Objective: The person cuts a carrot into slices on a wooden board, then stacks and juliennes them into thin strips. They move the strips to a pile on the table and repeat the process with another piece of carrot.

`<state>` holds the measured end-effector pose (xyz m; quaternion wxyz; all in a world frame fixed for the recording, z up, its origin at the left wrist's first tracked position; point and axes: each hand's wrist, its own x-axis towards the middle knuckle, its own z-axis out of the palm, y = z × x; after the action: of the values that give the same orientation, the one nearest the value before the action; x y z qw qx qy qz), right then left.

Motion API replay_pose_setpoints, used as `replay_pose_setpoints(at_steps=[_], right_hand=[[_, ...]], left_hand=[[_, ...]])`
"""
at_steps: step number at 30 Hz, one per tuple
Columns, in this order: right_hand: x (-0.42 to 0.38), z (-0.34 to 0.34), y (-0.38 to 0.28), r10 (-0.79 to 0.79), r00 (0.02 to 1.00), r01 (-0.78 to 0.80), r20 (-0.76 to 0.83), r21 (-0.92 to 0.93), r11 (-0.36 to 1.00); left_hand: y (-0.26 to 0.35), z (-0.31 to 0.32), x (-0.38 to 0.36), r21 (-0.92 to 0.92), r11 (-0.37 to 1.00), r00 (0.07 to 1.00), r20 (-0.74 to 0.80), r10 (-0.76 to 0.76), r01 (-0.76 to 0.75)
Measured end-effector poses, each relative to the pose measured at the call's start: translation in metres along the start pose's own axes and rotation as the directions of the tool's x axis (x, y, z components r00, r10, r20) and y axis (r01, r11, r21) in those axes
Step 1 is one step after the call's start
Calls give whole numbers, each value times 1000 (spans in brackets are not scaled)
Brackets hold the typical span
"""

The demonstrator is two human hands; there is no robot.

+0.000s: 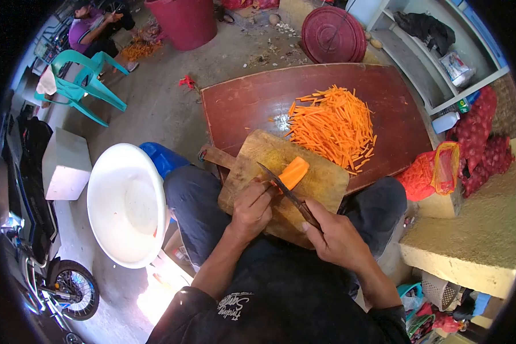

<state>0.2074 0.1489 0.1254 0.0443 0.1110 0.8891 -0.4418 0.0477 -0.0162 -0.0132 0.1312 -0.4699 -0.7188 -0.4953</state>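
Note:
A wooden cutting board lies over my lap and the near edge of the low table. On it rests a peeled piece of carrot, with the knife lying across its near end. My right hand is wrapped round the knife's handle, the blade pointing up and left. At the carrot's left end, my left hand has its fingers curled and pressed together close to the blade; what is under the fingertips is partly hidden. Beyond the board, a heap of carrot sticks is piled up.
The red-brown table stands ahead. A white basin is at my left, a teal chair farther off. Red mesh bags and a shelf line the right. A person sits at the far left near a maroon bin.

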Motion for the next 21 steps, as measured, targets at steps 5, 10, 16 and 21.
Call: replay_pose_setpoints(at_steps=[5,10,16,21], right_hand=[[1,2,-3,19,999,-19,28,-22,1000],[5,15,9,51,996,-44,68,-91,995],[5,28,36,26,999,-23,28,-106,994],[-6,13,22,2,1000,-1,-23,41,999]], left_hand=[[1,-5,-2,9,1000,999,39,13,-13],[0,-3,1,47,998,999,13,52,-53],[-3,-1,0,67,997,999,9,48,-49],[-1,1,0,38,998,996,-77,-41,44]])
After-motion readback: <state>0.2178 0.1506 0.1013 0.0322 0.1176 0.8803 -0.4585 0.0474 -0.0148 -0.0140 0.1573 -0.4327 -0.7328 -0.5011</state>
